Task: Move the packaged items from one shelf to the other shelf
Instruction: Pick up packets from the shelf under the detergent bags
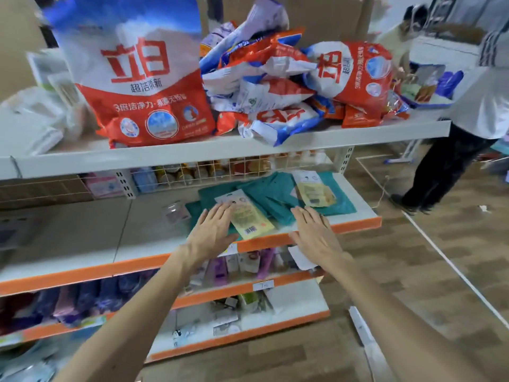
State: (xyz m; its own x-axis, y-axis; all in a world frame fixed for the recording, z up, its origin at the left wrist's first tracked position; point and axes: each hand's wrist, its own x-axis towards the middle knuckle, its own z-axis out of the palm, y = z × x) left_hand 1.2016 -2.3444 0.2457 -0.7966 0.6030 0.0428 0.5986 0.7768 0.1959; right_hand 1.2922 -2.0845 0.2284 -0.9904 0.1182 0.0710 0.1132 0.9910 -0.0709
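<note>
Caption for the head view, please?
Left hand and right hand, open, over teal packets on orange-edged shelf; detergent bags piled above.

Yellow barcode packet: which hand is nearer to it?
Left. The left hand is at the left edge of the yellow packet; the right hand is apart, to its right.

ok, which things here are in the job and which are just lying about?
Job: left hand, right hand, teal packets, yellow-label packet, orange-edged shelf.
Lying about: detergent bags on the top shelf, another person.
</note>
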